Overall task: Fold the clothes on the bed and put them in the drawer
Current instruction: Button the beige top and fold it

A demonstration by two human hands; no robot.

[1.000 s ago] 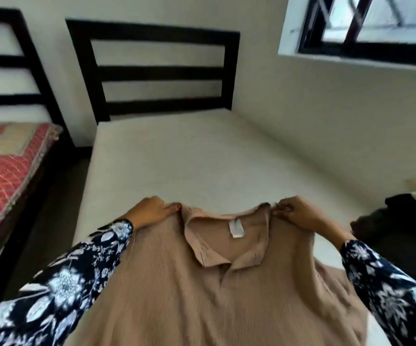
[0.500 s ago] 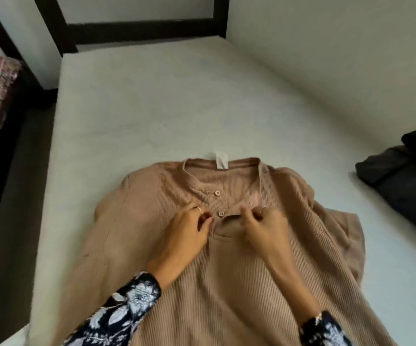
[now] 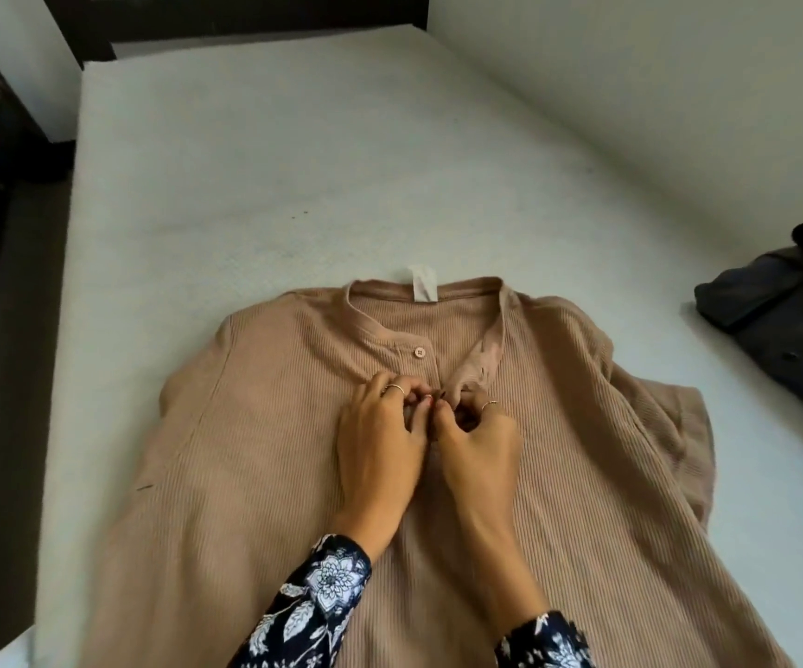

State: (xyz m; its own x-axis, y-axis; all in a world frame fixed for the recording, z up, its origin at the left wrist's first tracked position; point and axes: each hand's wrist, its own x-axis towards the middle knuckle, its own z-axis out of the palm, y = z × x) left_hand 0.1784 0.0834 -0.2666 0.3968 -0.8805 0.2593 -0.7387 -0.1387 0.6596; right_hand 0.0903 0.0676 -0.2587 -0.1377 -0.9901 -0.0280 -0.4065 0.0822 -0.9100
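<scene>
1. Shirt [image 3: 255,450]: it lies flat, front up, across the near end of the bed [image 3: 293,161], hem toward us, collar toward the headboard.
2. Our left hand [image 3: 378,441] and right hand [image 3: 479,438] meet at the placket, each pinching its cloth below the top button [image 3: 420,352].
3. We judge the ribbed knit may stretch or skew if we tug, leaving the placket crooked for folding.
4. The dark clothes [image 3: 785,320] at the right edge could slide off.
</scene>
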